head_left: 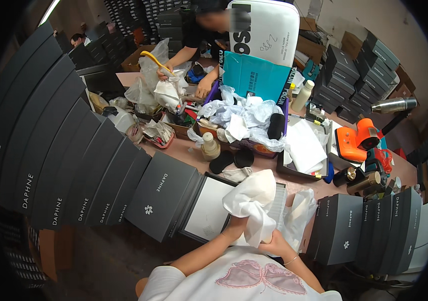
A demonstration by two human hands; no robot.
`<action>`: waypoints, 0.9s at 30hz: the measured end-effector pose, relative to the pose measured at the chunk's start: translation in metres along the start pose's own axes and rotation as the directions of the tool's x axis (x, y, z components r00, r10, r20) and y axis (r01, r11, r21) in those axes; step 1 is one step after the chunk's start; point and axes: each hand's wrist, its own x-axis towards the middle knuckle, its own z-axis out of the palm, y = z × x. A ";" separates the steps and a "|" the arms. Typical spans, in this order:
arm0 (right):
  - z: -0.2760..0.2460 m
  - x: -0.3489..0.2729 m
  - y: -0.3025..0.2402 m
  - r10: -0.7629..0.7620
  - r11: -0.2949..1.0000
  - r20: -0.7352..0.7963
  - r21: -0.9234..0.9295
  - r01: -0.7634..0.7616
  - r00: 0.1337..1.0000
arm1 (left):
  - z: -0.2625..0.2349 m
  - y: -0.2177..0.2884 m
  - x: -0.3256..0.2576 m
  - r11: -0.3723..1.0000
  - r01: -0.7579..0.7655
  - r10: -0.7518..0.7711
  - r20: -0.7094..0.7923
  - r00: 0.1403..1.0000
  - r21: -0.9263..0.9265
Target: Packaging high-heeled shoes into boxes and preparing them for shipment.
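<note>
At lower centre of the frame, a bundle of white tissue paper (252,203) is clasped by both hands, left hand (235,228) and right hand (274,244), each grip closed, above an open dark shoebox (209,208) on the worktop (184,153).

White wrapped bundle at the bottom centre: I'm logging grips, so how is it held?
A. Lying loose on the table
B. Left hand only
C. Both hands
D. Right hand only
C: the left hand and the right hand both clasp the white bundle over the open box.
</note>
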 end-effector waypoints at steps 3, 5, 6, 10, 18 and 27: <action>-0.002 -0.007 -0.008 0.003 1.000 -0.151 0.012 -0.001 0.989 | -0.028 0.043 0.005 0.800 0.138 -0.068 0.140 0.988 -0.584; -0.015 -0.005 -0.018 -0.014 0.996 -0.108 -0.086 0.005 0.994 | -0.042 0.041 0.010 0.656 0.078 0.031 0.129 0.991 -0.751; -0.022 -0.002 -0.022 -0.066 0.986 -0.128 -0.163 0.045 0.990 | -0.043 0.044 0.012 0.718 0.201 -0.182 0.099 0.978 -0.666; -0.028 0.000 -0.021 -0.214 0.937 -0.181 -0.316 0.149 0.960 | -0.038 0.034 0.020 0.685 0.194 -0.363 -0.097 0.927 -0.702; -0.046 -0.015 -0.049 -0.156 0.469 0.163 -0.856 0.218 0.974 | -0.088 0.058 0.069 0.616 -0.036 -0.444 -0.385 0.809 -0.787; -0.064 -0.046 -0.030 -0.113 0.583 -0.205 -0.806 -0.102 0.972 | -0.099 0.085 0.040 0.701 -0.484 0.645 -0.176 0.744 0.524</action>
